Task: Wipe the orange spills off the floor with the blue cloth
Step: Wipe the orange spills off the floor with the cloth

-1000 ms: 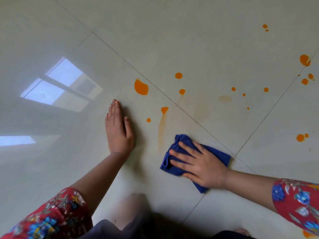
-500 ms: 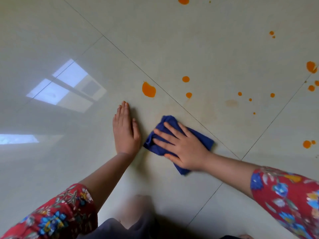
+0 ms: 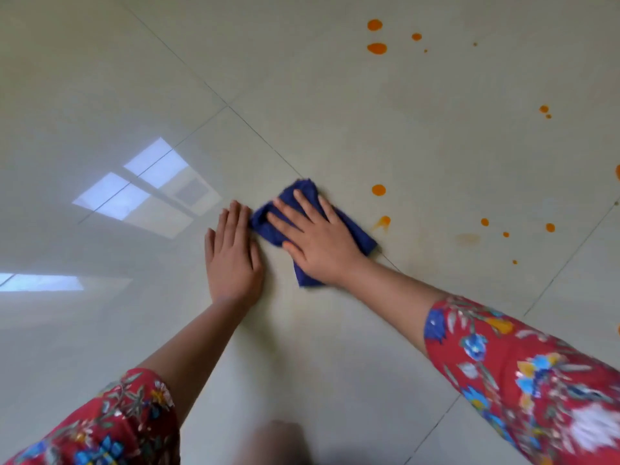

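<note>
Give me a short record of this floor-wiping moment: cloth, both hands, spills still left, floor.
cloth: blue cloth, bunched, lying on the floor
right hand: right hand flat on the cloth, fingers spread straight, pressing down
left hand: left hand palm down on bare tile, fingertips close beside the cloth's left edge; contact unclear
spills left: many orange spots; a round drop and a smeared drop just right of the cloth, others farther right and up top
floor surface: glossy pale tiles, window reflection at left
</note>
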The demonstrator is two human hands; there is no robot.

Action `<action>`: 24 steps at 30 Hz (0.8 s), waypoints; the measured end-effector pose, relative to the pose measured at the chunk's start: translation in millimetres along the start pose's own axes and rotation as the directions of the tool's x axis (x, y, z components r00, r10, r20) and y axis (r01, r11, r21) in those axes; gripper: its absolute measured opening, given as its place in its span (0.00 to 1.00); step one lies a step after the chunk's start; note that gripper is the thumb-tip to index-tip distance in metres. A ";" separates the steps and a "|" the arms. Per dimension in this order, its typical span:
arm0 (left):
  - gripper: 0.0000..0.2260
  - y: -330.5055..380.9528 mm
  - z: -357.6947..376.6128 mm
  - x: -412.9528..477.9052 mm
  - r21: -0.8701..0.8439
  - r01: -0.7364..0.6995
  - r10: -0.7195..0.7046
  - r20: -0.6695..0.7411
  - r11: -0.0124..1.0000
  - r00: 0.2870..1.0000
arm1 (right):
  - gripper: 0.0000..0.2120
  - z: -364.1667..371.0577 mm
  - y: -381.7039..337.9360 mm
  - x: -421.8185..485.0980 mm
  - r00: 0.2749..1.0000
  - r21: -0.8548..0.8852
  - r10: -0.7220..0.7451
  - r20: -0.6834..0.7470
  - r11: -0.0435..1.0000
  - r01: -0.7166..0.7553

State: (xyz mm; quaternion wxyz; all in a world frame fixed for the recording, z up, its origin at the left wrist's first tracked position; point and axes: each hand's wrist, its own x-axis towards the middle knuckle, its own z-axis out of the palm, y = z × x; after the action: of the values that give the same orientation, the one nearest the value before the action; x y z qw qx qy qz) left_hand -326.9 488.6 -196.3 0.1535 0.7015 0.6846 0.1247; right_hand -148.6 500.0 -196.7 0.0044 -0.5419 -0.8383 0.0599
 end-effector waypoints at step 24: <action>0.28 7.2 3.9 -0.1 0.078 0.015 -0.016 0.015 0.997 1.000 | 0.28 12.0 -27.2 -29.0 0.831 0.139 0.540 -0.130 0.840 -0.524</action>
State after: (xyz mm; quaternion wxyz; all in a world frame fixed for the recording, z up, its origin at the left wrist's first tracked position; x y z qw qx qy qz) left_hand -318.8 488.2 -197.1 0.1325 0.7025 0.6933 0.0911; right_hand -162.2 461.5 -204.0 0.0829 -0.7561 -0.6469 0.0546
